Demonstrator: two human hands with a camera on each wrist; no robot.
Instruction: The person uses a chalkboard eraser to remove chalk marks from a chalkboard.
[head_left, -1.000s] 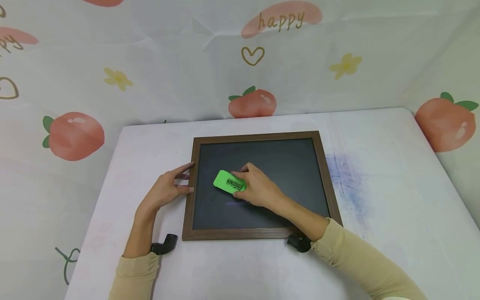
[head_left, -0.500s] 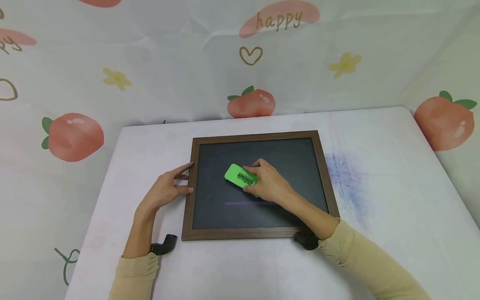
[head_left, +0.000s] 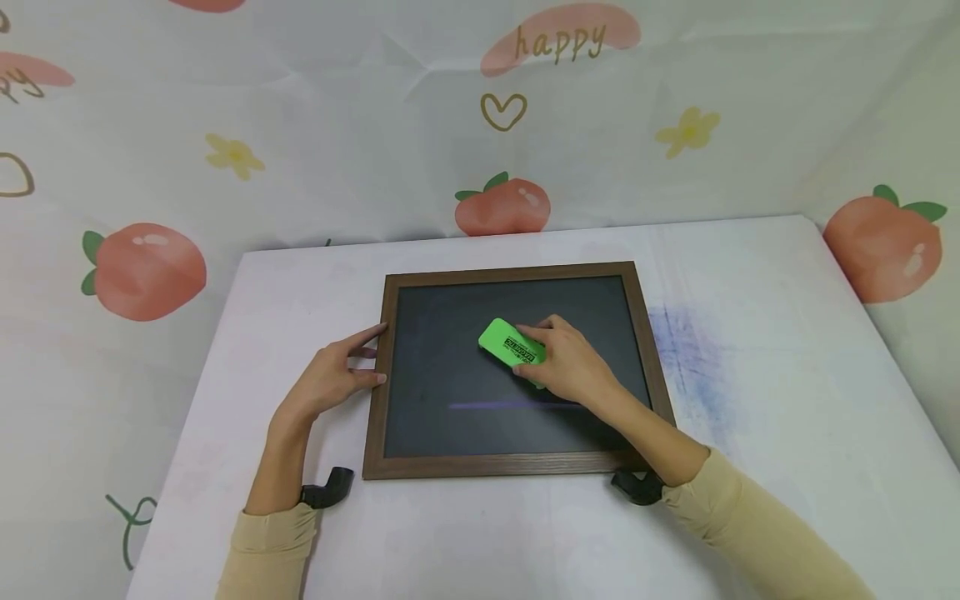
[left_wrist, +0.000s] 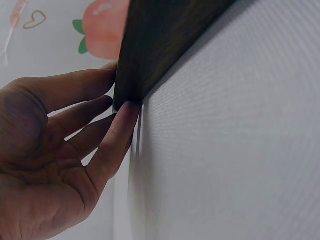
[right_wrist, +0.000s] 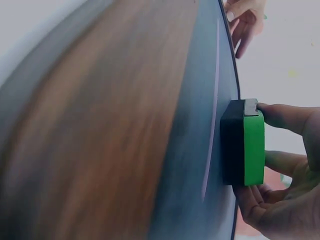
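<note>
A dark chalkboard (head_left: pixel 510 367) with a brown wood frame lies flat in the middle of the white counter (head_left: pixel 787 433). The right hand (head_left: pixel 573 367) pinches a green eraser (head_left: pixel 513 343) by its long sides, thumb on one side and fingers on the other. The eraser sits on the board, a bit right of the middle and toward the far side. The right wrist view shows its black felt bottom (right_wrist: pixel 231 142) flat against the dark board, with the green top (right_wrist: pixel 253 142) facing away from it. Held that way, the soft side can rub the board.

A thin purple line (head_left: pixel 510 407) runs left to right on the board, nearer to the person than the eraser. The eraser is not on it.

The left hand (head_left: pixel 330 379) is spread out, with straight fingers. It rests on the counter at the left edge of the frame. In the left wrist view the fingertips (left_wrist: pixel 127 111) push right against the wood edge (left_wrist: pixel 150 55). It looks like this keeps the board from sliding while the other hand rubs.

Both arms wear tan sleeves (head_left: pixel 273 550). A small black part of a wrist camera (head_left: pixel 330 487) shows by each wrist. To the right of the board, the counter has a smudgy blue stain (head_left: pixel 693 358). Behind the counter hangs a cloth (head_left: pixel 300 125) with pink peaches, yellow flowers, hearts and the word "happy".
</note>
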